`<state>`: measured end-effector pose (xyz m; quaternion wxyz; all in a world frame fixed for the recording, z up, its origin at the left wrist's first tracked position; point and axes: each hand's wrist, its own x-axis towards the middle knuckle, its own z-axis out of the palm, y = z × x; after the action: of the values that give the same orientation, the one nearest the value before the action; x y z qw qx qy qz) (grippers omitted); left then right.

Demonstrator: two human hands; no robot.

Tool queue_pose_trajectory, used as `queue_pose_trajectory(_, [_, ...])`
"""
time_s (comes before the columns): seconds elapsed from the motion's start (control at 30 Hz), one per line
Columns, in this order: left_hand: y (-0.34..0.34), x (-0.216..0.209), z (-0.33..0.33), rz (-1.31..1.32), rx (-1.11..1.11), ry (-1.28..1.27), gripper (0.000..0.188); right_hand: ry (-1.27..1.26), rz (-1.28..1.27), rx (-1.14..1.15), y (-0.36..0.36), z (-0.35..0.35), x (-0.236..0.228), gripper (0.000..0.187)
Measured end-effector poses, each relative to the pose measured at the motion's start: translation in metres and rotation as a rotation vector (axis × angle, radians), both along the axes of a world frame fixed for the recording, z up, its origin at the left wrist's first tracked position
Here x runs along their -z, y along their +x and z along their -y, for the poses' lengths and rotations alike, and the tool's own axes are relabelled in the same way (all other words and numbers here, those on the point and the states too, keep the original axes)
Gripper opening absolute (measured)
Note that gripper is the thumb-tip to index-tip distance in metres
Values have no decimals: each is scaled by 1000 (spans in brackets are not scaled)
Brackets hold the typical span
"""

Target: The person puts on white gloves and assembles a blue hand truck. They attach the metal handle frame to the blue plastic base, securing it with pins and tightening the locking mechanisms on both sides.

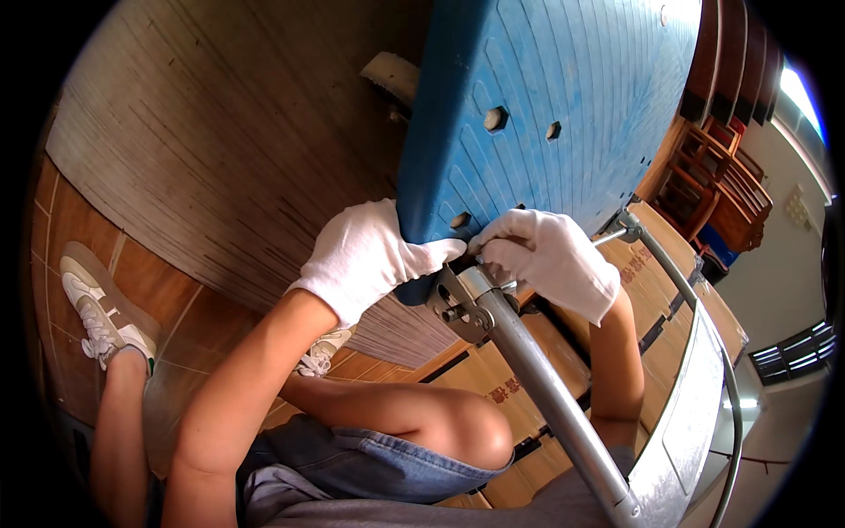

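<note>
A large blue ribbed plastic panel [546, 79] with round holes stands tilted on its edge before me. At its lower corner, my left hand [361, 255], in a white glove, is closed around the edge, thumb stretched across the front and other fingers partly hidden. My right hand [559, 264], also gloved in white, is pinched against the panel beside the left thumb. Whatever its fingertips hold is too small and hidden to name. Just below both hands, a metal bracket [464, 308] joins the end of a grey metal tube [554, 396] that runs down past my right forearm.
Brown cardboard boxes [660, 290] lie to the right and below the tube. A pale flat panel [682, 422] has a bent tube [726, 387] along it. Wooden chairs [722, 185] are stacked farther back. At left, a brown streaked board [220, 132] rests over the tiled floor [194, 352].
</note>
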<state>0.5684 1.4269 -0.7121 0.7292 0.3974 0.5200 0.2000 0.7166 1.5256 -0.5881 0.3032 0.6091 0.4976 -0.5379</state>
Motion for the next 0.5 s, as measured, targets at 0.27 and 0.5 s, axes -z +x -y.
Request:
queue_pose_trajectory(0.27, [-1,-4,-2,-52,17,113,30,760,-80,498,31,68,-28,22])
queue_pose_trajectory(0.5, [1,-6,5,115,-55,-62,35,1188,-113,-193,72,186,0,16])
